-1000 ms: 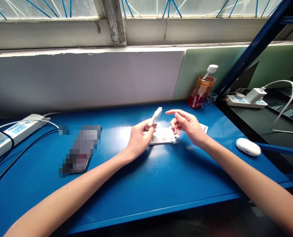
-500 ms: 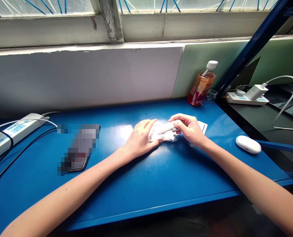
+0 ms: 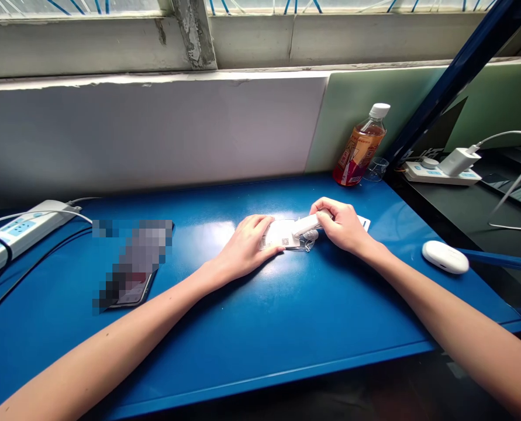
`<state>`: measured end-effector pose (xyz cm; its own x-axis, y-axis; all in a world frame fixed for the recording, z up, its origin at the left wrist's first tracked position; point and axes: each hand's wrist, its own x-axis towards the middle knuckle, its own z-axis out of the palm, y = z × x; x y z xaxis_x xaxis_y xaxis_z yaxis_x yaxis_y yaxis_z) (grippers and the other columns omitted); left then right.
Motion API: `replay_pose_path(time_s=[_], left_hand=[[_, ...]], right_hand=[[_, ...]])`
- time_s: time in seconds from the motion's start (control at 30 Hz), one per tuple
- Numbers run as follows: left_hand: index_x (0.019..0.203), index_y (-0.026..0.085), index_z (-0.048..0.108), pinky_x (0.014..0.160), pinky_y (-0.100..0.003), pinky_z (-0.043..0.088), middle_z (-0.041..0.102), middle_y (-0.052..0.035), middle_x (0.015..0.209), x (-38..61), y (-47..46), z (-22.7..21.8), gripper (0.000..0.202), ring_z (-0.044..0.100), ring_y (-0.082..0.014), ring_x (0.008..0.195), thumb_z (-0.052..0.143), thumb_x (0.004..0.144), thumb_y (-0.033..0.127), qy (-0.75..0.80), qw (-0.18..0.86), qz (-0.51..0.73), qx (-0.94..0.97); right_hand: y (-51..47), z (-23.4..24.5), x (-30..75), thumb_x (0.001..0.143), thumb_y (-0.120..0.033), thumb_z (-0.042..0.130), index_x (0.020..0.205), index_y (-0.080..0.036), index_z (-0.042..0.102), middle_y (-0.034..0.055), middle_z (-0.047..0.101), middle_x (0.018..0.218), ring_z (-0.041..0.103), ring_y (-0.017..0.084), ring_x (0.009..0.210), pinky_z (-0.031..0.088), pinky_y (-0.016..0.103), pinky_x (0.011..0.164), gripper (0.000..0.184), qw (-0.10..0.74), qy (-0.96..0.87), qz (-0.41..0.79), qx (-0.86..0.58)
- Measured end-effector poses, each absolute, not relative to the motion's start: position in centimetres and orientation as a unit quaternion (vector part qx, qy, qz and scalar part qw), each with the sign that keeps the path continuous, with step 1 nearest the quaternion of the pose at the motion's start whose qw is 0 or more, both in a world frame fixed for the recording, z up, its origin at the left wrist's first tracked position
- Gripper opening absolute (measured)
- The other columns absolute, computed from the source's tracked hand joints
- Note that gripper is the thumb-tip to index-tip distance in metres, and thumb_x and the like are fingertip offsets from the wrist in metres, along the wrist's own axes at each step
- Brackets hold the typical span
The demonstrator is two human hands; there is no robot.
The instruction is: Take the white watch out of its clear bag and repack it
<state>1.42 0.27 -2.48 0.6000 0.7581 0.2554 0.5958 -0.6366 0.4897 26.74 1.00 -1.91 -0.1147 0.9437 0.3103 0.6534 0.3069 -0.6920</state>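
A small clear packet with a white label (image 3: 282, 236) lies flat on the blue table (image 3: 251, 327). My left hand (image 3: 244, 248) rests on its left end, fingers stretched out and pressing it down. My right hand (image 3: 341, 225) is closed round a small white oblong piece (image 3: 306, 224), which points left over the packet's right end. A white card (image 3: 364, 222) peeks out from behind my right hand.
A phone (image 3: 131, 286) lies at the left. A white power strip (image 3: 21, 229) with cables sits at the far left edge. A bottle of amber drink (image 3: 360, 149) stands at the back right. A white earbud case (image 3: 445, 256) lies near the right edge. Another power strip with a charger (image 3: 444, 169) is beyond.
The white piece passed from my left hand, which held it up, to my right hand. My left hand went down flat onto the packet. My right hand shifted slightly right.
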Motion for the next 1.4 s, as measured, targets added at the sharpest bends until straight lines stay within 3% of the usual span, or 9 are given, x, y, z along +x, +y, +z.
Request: replay_pose_path(time_s=[0.17,0.5,0.63,0.77,0.93,1.03,1.17,1.4], left_hand=[[0.124,0.019,0.056,0.100,-0.048,0.047,0.061,-0.0154,0.126,1.4,0.5,-2.4,0.041,0.055,-0.0315,0.118,0.057,0.094,0.047,0.383,0.174,0.229,0.878],[0.122,0.016,0.054,0.101,-0.047,0.046,0.060,-0.0166,0.126,1.7,0.3,-2.9,0.040,0.054,-0.0315,0.120,0.052,0.097,0.047,0.392,0.154,0.236,0.876],[0.125,0.017,0.053,0.101,-0.048,0.046,0.060,-0.0169,0.127,1.7,0.1,-2.8,0.042,0.054,-0.0322,0.119,0.055,0.096,0.047,0.396,0.158,0.238,0.873],[0.126,0.016,0.052,0.101,-0.049,0.045,0.059,-0.0176,0.127,1.6,0.0,-2.8,0.043,0.053,-0.0327,0.121,0.057,0.095,0.045,0.396,0.154,0.234,0.875],[0.125,0.017,0.052,0.102,-0.048,0.045,0.059,-0.0168,0.125,1.6,0.1,-3.0,0.040,0.052,-0.0326,0.121,0.056,0.095,0.043,0.397,0.142,0.242,0.874],[0.122,0.017,0.052,0.102,-0.049,0.045,0.059,-0.0165,0.122,1.6,0.1,-3.0,0.038,0.052,-0.0330,0.120,0.056,0.094,0.042,0.402,0.140,0.245,0.871],[0.120,0.016,0.052,0.102,-0.049,0.045,0.059,-0.0169,0.121,1.7,0.1,-2.9,0.038,0.052,-0.0332,0.120,0.058,0.093,0.041,0.406,0.140,0.241,0.870],[0.124,0.017,0.053,0.101,-0.049,0.046,0.060,-0.0160,0.121,1.4,0.4,-2.4,0.040,0.054,-0.0323,0.118,0.058,0.093,0.041,0.390,0.146,0.220,0.882]], right_hand=[[1.2,-1.7,27.0,0.076,-0.021,0.045,0.071,-0.021,0.060,0.0004,0.059,0.063,0.050,0.018,0.059,0.035,0.030,0.057,0.016,0.370,-0.696,0.186,-0.587],[1.3,-1.3,27.1,0.079,-0.023,0.045,0.072,-0.020,0.061,0.0033,0.065,0.070,0.054,0.018,0.062,0.036,0.029,0.058,0.018,0.319,-0.696,0.188,-0.616],[0.8,-1.6,26.8,0.089,-0.027,0.046,0.100,-0.020,0.066,-0.0001,0.062,0.065,0.052,0.017,0.057,0.035,0.028,0.056,0.025,0.276,-0.766,0.224,-0.535],[0.5,-1.4,26.9,0.093,-0.034,0.049,0.124,-0.019,0.063,0.0008,0.065,0.065,0.055,0.018,0.057,0.034,0.029,0.058,0.037,0.199,-0.810,0.143,-0.532],[1.0,-0.6,28.5,0.090,-0.041,0.058,0.109,-0.022,0.071,0.0035,0.067,0.073,0.057,0.017,0.061,0.036,0.029,0.059,0.030,0.227,-0.825,0.084,-0.511],[1.4,-0.6,29.2,0.088,-0.041,0.064,0.102,-0.023,0.074,0.0046,0.070,0.086,0.057,0.015,0.062,0.039,0.028,0.060,0.025,0.207,-0.857,0.093,-0.462],[1.4,-1.6,28.7,0.090,-0.039,0.062,0.094,-0.023,0.076,0.0052,0.071,0.085,0.058,0.015,0.063,0.042,0.029,0.060,0.022,0.234,-0.864,0.116,-0.430],[0.8,-3.3,27.0,0.093,-0.037,0.058,0.102,-0.023,0.075,0.0074,0.075,0.091,0.063,0.018,0.069,0.046,0.031,0.064,0.024,0.275,-0.847,0.135,-0.434]])
